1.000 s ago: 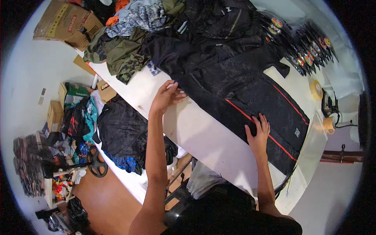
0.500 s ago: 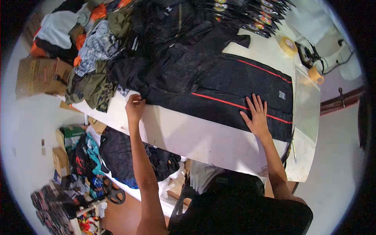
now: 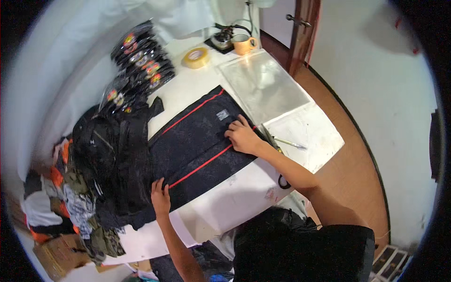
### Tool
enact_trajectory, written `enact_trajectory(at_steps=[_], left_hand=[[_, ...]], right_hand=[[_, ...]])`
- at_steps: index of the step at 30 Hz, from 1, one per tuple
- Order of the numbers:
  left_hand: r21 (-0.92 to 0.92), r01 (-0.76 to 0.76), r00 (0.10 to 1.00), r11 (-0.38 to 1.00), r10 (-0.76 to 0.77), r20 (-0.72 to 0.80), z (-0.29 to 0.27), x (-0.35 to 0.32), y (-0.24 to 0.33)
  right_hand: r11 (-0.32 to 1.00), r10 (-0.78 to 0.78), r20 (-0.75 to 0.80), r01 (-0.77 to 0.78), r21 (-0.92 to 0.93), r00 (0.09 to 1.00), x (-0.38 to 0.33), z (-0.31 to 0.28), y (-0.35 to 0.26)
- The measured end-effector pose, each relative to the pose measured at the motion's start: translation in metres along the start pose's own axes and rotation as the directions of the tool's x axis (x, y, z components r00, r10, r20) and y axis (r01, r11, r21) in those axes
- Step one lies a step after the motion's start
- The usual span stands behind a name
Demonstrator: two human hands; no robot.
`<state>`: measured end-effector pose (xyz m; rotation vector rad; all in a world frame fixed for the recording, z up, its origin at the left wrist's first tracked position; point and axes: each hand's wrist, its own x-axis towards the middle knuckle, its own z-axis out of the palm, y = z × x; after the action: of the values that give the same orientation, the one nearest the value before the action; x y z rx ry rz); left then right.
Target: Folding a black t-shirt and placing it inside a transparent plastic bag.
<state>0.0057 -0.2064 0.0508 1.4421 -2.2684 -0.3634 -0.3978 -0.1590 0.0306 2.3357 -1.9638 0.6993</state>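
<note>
The fingers [image 3: 234,126] of the right hand [image 3: 246,137] are spread and slightly bent upon the black cloth garment with two red stripes [image 3: 188,136]; by the left hand [image 3: 161,199] its near edge is touched, but whether cloth is pinched there cannot be told. The garment is laid flat on the white bench [image 3: 324,141], between and beyond both hands. For good smoothing, light and even pressure should be given, and the stripes should be held straight. Farther out, one clear flat plastic sheet [image 3: 263,87], one yellowish tape roll [image 3: 202,63] and one orange handled cup [image 3: 241,46] are counted; the black garments in glossy plastic packets [image 3: 141,56] are several, but their number cannot be counted surely.
</note>
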Motion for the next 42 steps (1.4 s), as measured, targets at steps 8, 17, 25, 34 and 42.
enact_trajectory(at_steps=[8,17,25,34,42], left_hand=[[0.031,-0.082,0.995,0.996,0.084,-0.058,-0.004,0.025,-0.006],[0.263,-0.046,0.999,0.964,0.051,-0.01,0.072,-0.017,0.081],[0.265,-0.026,0.999,0.964,0.013,0.05,0.063,-0.022,0.079],[0.226,-0.075,0.992,0.971,0.05,0.112,0.051,-0.036,0.068],[0.099,-0.084,0.997,0.992,0.083,0.009,0.054,-0.035,0.096]], right_hand=[[0.999,-0.001,-0.086,-0.002,-0.039,0.996,0.014,-0.01,0.002],[0.996,-0.024,-0.05,0.028,0.083,0.998,-0.033,0.031,-0.072],[0.98,0.188,0.045,-0.185,-0.069,0.981,-0.049,0.015,-0.057],[0.953,0.302,0.048,-0.301,-0.025,0.952,-0.084,0.002,-0.083],[0.935,0.352,-0.071,-0.354,-0.017,0.933,-0.078,0.002,-0.091]])
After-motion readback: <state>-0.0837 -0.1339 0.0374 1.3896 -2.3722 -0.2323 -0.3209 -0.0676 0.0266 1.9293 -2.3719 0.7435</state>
